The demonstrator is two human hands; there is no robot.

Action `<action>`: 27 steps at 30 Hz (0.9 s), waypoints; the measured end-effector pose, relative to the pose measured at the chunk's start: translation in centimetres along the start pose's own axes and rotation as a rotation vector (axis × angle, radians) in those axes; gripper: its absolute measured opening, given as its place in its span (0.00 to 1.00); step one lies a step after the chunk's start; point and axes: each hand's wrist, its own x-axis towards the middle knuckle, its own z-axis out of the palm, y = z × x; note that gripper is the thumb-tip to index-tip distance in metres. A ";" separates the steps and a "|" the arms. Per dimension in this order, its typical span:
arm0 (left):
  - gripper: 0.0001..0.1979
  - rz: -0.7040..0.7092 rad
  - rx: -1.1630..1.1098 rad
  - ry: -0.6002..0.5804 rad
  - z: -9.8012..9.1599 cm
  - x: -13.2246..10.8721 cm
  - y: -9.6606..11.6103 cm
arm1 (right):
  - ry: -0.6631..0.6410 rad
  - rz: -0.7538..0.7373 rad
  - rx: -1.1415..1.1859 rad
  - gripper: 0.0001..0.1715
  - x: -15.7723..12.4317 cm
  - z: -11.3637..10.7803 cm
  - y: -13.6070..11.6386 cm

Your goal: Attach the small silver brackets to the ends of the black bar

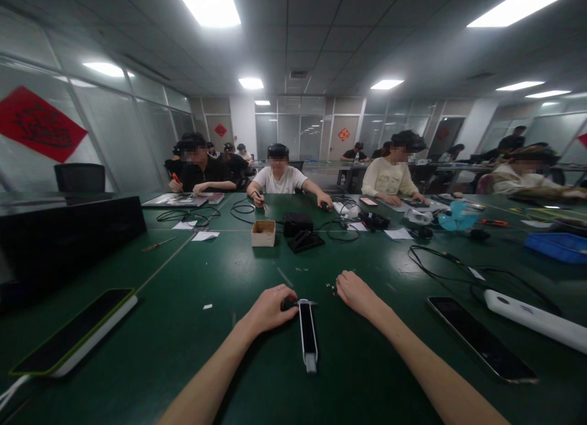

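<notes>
My left hand (269,307) is closed round the dark handle of a small screwdriver (288,304), its thin shaft pointing right. The shaft lies across the upper end of a slim white-framed device (308,330) with a black face, lying lengthwise on the table. At the device's near end is a grey tip. To the right, my right hand (356,292) rests on the table with its fingers curled together. Beside those fingertips lie a few tiny metal bits (331,287). Whatever the right fingers pinch, if anything, is hidden.
Phones lie at the left (77,330) and right (479,336), the right one beside a white power strip (536,318). Ahead on the green table (220,364) stand a small box (263,234) and a black case (298,224). Several people sit opposite.
</notes>
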 end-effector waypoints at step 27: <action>0.09 0.213 0.089 0.301 0.8 0.3 1.3 | 0.254 -0.160 0.431 0.06 0.1 0.3 -3.9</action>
